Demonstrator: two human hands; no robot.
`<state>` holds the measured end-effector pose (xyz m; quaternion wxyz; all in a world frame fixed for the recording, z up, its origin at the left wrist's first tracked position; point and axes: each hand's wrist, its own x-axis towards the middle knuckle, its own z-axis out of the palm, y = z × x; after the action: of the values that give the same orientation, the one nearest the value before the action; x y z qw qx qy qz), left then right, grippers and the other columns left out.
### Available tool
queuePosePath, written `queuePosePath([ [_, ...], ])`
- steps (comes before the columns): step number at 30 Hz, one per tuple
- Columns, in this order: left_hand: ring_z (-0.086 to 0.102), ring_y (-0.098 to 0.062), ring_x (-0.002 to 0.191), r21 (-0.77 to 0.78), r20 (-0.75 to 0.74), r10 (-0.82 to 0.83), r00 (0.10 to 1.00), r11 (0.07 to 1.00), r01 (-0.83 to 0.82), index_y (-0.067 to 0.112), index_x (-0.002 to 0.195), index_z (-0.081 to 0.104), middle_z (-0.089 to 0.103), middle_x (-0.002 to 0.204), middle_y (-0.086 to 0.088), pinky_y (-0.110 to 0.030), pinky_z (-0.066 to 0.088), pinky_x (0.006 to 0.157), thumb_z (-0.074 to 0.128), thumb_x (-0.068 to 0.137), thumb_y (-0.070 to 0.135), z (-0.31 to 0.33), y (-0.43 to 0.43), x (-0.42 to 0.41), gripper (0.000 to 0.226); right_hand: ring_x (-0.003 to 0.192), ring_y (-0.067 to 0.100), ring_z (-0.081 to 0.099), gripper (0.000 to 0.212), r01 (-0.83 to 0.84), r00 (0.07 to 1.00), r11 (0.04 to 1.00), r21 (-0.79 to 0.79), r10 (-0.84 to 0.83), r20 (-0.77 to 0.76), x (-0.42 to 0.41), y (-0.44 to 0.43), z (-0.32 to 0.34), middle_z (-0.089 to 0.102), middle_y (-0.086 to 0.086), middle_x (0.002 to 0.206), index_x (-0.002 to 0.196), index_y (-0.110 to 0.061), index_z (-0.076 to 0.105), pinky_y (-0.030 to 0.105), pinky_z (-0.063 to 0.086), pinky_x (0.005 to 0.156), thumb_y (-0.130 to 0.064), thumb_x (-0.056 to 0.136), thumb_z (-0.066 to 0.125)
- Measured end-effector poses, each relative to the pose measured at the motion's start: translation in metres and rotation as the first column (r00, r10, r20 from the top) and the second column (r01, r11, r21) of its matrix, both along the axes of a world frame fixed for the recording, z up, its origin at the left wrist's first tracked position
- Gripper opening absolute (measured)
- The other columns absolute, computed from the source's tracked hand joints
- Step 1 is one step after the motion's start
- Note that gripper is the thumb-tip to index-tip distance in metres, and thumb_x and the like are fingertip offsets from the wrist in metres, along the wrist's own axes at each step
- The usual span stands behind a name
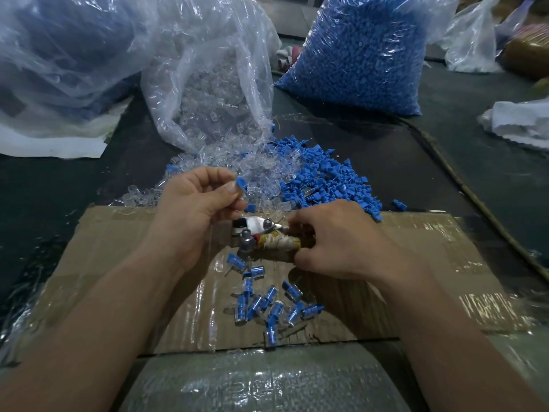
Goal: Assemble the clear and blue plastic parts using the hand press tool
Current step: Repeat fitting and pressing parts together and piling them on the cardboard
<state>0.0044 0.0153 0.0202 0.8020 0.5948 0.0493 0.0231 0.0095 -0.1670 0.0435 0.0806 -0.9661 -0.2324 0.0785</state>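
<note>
A person's 2 bare hands work over a taped cardboard sheet point(118, 248) lying at the near edge of a dark bench point(463, 162). The left hand point(193, 203) has its fingers point(228, 188) curled, pinching a small blue plastic part point(241, 184) by the tip. The right hand point(335, 236) wraps its fingers around the tape-bound handle of the hand press tool point(258, 233), whose metal head points toward the left hand.

Just beyond the cardboard's far edge, a heap of clear parts point(237, 168) touches a heap of blue parts point(329, 176). Assembled clear-and-blue pieces point(267, 304) lie scattered on the cardboard, nearer the person than the tool. Toward the bench's far edge, an open bag of clear parts point(208, 84) stands beside a full bag of blue parts point(356, 49).
</note>
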Motion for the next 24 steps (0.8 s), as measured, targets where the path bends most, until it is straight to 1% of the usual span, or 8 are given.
queuePosePath([
  [3,0.062,-0.007,0.053,0.007,0.007,-0.01,1.0,1.0,0.01,0.007,0.081,0.059,0.065,0.057,0.002,-0.015,0.05,0.049,0.056,0.077,-0.003,0.001,0.001,0.001,0.011,0.072,0.012,0.051,0.022,0.016,0.998,1.0,0.012,-0.016,0.053,0.002,0.002,-0.003,0.057,-0.007,0.077,0.096,-0.025,0.06,0.027,0.043,0.065,-0.03,0.075,0.061],
  [7,0.062,-0.008,0.054,0.001,0.019,0.005,1.0,1.0,-0.005,0.007,0.08,0.059,0.065,0.057,0.001,-0.016,0.049,0.049,0.054,0.08,-0.005,0.001,0.003,0.0,0.013,0.088,0.012,0.048,0.022,0.01,0.997,1.0,-0.005,-0.009,0.076,0.004,0.001,-0.01,0.053,-0.006,0.092,0.101,-0.027,0.056,0.03,0.04,0.068,-0.027,0.079,0.06],
  [9,0.062,-0.008,0.054,0.007,0.032,0.015,0.999,1.0,-0.015,0.008,0.079,0.059,0.065,0.057,0.001,-0.015,0.049,0.049,0.054,0.081,-0.005,0.001,0.003,0.001,0.014,0.087,0.011,0.044,0.018,0.018,0.996,1.0,0.003,-0.018,0.087,0.005,-0.002,-0.011,0.049,-0.009,0.089,0.096,-0.026,0.055,0.029,0.039,0.067,-0.026,0.078,0.059],
  [11,0.062,-0.007,0.053,0.017,0.047,0.021,0.999,1.0,-0.022,0.009,0.078,0.058,0.065,0.057,0.002,-0.015,0.049,0.049,0.054,0.082,-0.006,0.001,0.004,0.002,0.016,0.084,0.009,0.041,0.013,0.049,0.993,0.998,0.046,-0.054,0.104,0.007,-0.007,-0.01,0.042,-0.013,0.081,0.088,-0.027,0.049,0.025,0.035,0.064,-0.024,0.079,0.059],
  [15,0.062,-0.007,0.056,0.043,0.076,0.022,0.997,0.999,-0.025,0.009,0.079,0.057,0.064,0.057,0.004,-0.015,0.049,0.052,0.052,0.084,-0.006,0.0,0.002,0.002,0.017,0.075,0.01,0.036,0.017,0.14,0.97,0.967,0.211,-0.177,0.166,0.01,-0.015,-0.006,0.04,-0.008,0.084,0.088,-0.026,0.042,0.016,0.024,0.057,-0.026,0.083,0.058],
  [17,0.062,-0.008,0.057,0.055,0.093,0.021,0.995,0.998,-0.027,0.009,0.079,0.057,0.064,0.058,0.004,-0.016,0.05,0.054,0.052,0.083,-0.006,-0.001,-0.002,0.001,0.017,0.067,0.008,0.038,0.018,0.18,0.961,0.935,0.306,-0.233,0.147,0.008,-0.013,-0.005,0.041,-0.01,0.079,0.087,-0.025,0.04,0.019,0.023,0.054,-0.035,0.086,0.055],
  [20,0.063,-0.008,0.06,0.062,0.108,0.011,0.994,0.998,-0.018,0.009,0.08,0.056,0.064,0.061,0.004,-0.016,0.051,0.057,0.052,0.083,-0.006,-0.001,-0.006,-0.001,0.016,0.064,0.005,0.039,0.021,0.192,0.965,0.908,0.373,-0.245,0.099,0.004,-0.008,-0.006,0.043,-0.01,0.077,0.087,-0.025,0.038,0.024,0.023,0.052,-0.044,0.086,0.048],
  [24,0.063,-0.007,0.062,0.088,0.141,0.028,0.99,0.995,-0.04,0.01,0.081,0.057,0.063,0.068,0.001,-0.016,0.051,0.059,0.052,0.084,-0.004,0.0,-0.008,-0.005,0.015,0.07,0.009,0.034,0.022,0.133,0.975,0.916,0.379,-0.189,0.115,0.001,-0.002,-0.007,0.037,-0.01,0.081,0.09,-0.023,0.039,0.022,0.024,0.056,-0.04,0.085,0.051],
])
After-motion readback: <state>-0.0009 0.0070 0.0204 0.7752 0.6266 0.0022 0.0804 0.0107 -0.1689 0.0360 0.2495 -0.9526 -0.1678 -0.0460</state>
